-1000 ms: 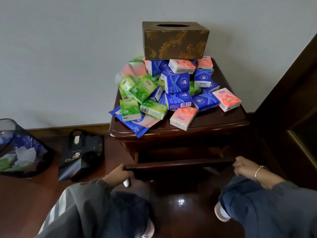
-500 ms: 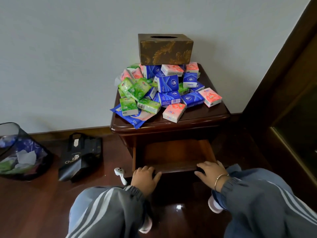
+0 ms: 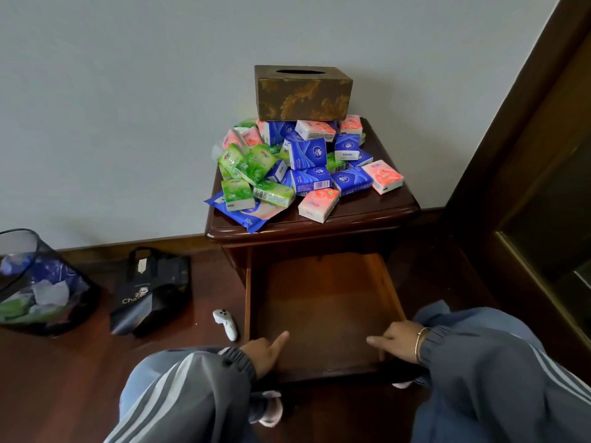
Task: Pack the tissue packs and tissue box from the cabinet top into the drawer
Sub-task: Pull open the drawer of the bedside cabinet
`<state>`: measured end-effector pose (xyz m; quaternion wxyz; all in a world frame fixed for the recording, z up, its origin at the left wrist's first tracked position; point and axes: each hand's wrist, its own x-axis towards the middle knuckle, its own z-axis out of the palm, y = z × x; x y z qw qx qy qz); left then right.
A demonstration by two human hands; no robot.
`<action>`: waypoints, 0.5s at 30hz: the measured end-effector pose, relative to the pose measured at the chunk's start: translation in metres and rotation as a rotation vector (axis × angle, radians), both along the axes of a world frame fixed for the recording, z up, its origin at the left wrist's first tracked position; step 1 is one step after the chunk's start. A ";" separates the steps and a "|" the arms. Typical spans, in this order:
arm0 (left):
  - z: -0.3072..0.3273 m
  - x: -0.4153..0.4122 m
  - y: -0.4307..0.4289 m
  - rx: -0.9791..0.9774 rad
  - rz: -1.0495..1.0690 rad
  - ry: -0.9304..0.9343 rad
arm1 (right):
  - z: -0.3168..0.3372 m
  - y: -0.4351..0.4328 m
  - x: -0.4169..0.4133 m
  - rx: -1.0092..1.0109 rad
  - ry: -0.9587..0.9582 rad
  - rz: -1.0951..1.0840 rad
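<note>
Cabinet top [image 3: 367, 207]: tissue box [image 3: 303, 97] lengthwise along wall [image 3: 128, 91], slot up.

Upper centre, the tissue box [image 3: 303, 97] sits atop a heap of tissue packs [image 3: 307, 167] on the cabinet top [image 3: 367, 209]. Below, the drawer [image 3: 323, 302] stands open. The left hand [image 3: 262, 351] and right hand [image 3: 398, 342] hold its front corners, each with one finger stretched out.

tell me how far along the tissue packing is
Done: the drawer is pulled open, its bottom bare. In hand: the left hand and right hand grip its front edge, holding no tissues. Left: all the tissue packs and the tissue box sit on the cabinet top; nothing is packed.
</note>
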<state>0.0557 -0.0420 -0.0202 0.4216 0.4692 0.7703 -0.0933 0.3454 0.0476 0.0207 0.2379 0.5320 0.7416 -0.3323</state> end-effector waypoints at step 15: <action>0.099 -0.035 0.033 0.938 0.274 -0.154 | 0.068 0.028 -0.017 0.750 0.560 -0.127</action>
